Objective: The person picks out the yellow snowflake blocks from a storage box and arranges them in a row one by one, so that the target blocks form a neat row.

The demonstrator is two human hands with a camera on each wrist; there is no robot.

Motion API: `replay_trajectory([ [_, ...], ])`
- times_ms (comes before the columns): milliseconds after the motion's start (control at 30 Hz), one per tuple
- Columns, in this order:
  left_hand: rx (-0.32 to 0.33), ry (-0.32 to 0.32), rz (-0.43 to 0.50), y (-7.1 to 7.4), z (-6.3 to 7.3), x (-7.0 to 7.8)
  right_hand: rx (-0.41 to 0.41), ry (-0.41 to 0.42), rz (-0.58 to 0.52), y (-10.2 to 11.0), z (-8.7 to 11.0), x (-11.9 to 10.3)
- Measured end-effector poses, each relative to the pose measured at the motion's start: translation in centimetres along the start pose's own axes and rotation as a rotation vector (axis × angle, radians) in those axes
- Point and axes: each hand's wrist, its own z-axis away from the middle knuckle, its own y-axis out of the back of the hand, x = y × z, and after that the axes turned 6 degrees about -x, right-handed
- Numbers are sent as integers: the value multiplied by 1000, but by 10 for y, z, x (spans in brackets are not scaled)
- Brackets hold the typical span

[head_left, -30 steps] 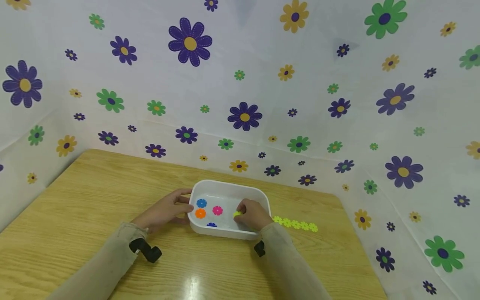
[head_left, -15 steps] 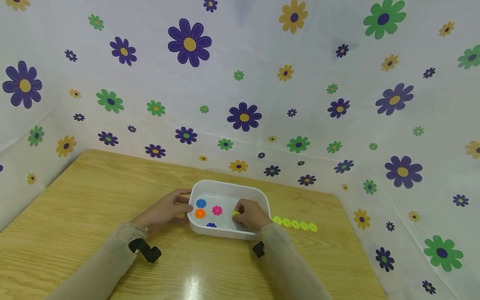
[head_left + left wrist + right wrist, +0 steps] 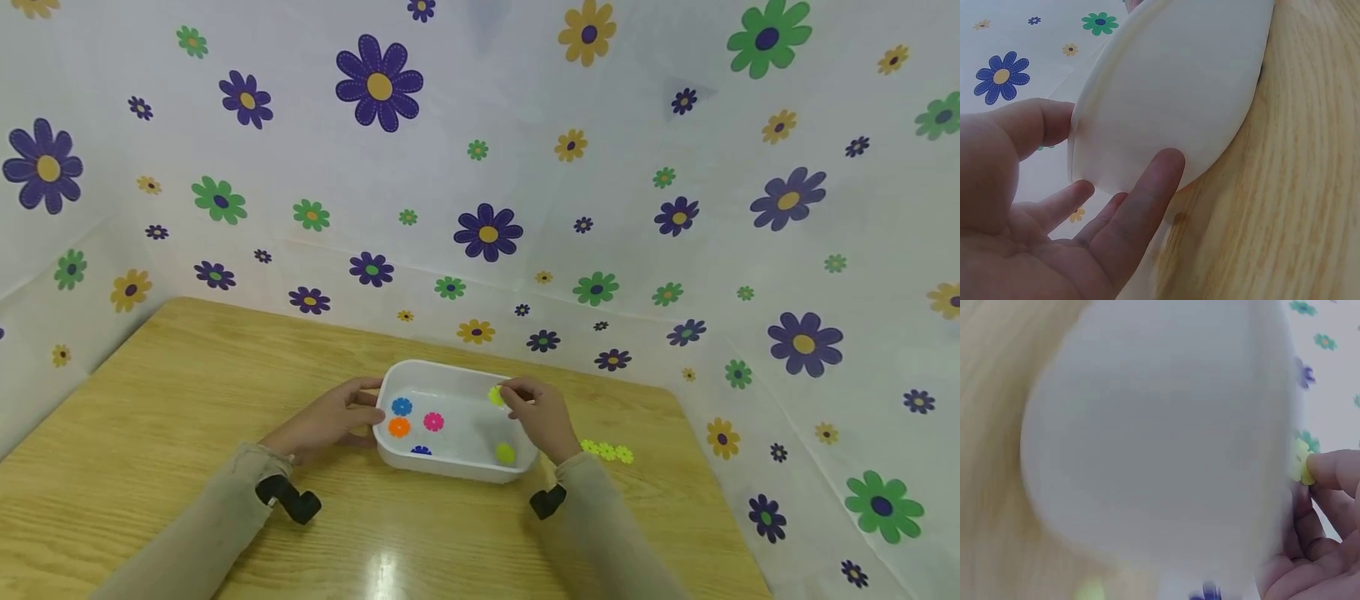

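Note:
My left hand (image 3: 327, 419) holds the left end of a white plastic tray (image 3: 457, 472). In the left wrist view its thumb (image 3: 1054, 122) lies at the rim and the other fingers are against the outer wall. Above the tray's right side, my right hand (image 3: 542, 417) pinches a yellow flower-shaped disc (image 3: 495, 396) between thumb and fingertips. Inside the tray lie a blue disc (image 3: 402, 407), an orange disc (image 3: 399, 427), a pink disc (image 3: 433, 422), a dark blue disc (image 3: 422, 450) partly behind the near wall, and another yellow disc (image 3: 505, 453).
To the tray's right, a row of yellow discs (image 3: 607, 451) lies on the wooden table (image 3: 225, 367), partly hidden by the right wrist. White cloth (image 3: 420, 183) printed with flowers rises behind the table and at both sides.
My right hand has risen from the tray floor and moved right and back with the yellow disc, uncovering another yellow disc. The left hand and tray stay in place.

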Motion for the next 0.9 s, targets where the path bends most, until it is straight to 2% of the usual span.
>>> replay_trajectory([
  [133,11,3,-8,0,0,1,68,-63,6,37,3,22],
  [367,25,19,-16,-2,0,1,149,-137,99,115,22,89],
  [500,26,13,-8,-2,1,1,172,-212,129,149,38,127],
  [667,15,2,-11,-2,1,3,162,-305,163,170,54,159],
  [900,4,-10,-16,-2,2,3,125,-357,217,176,61,176],
])
